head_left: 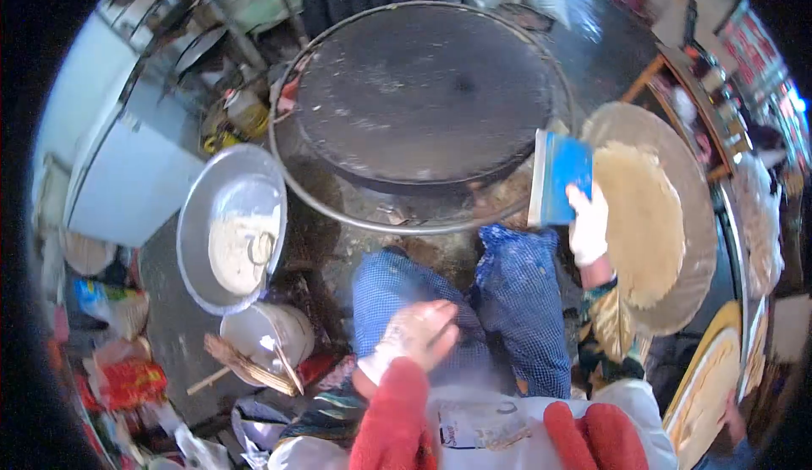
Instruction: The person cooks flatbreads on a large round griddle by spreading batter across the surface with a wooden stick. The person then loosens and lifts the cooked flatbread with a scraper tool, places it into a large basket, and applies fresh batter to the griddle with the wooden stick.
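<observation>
My right hand, in a white glove, grips a blue scraper with a pale straight edge. It is between the round dark griddle and a wide basin with a beige dough-like mass in it. My left hand is over my knees, fingers stretched out, with nothing visible in it; it is slightly blurred. Blue checked cloth covers my legs. The griddle's surface shows pale streaks, and a metal ring runs around it.
At left, a metal basin contains white paste and a hooked utensil. Below it, a white bucket carries a brush and sticks. Thin flatbreads lie at lower right, beside another person's hand. A wooden shelf stands behind.
</observation>
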Action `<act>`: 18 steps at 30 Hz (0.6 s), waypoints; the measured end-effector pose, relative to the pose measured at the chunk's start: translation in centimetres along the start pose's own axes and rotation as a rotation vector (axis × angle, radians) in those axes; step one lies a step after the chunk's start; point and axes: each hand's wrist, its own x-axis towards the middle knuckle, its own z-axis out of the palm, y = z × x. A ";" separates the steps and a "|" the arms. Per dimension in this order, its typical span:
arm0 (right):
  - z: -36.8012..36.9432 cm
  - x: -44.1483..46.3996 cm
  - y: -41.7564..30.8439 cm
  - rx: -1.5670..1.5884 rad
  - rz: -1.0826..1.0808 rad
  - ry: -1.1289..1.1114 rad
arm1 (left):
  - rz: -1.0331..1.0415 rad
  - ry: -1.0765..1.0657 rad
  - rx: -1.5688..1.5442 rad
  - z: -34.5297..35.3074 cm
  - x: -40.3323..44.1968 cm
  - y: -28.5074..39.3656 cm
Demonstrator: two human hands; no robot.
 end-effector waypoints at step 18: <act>15.8 2.7 5.3 -0.221 0.192 -0.069 | -0.082 -0.160 1.277 -19.7 9.9 -29.8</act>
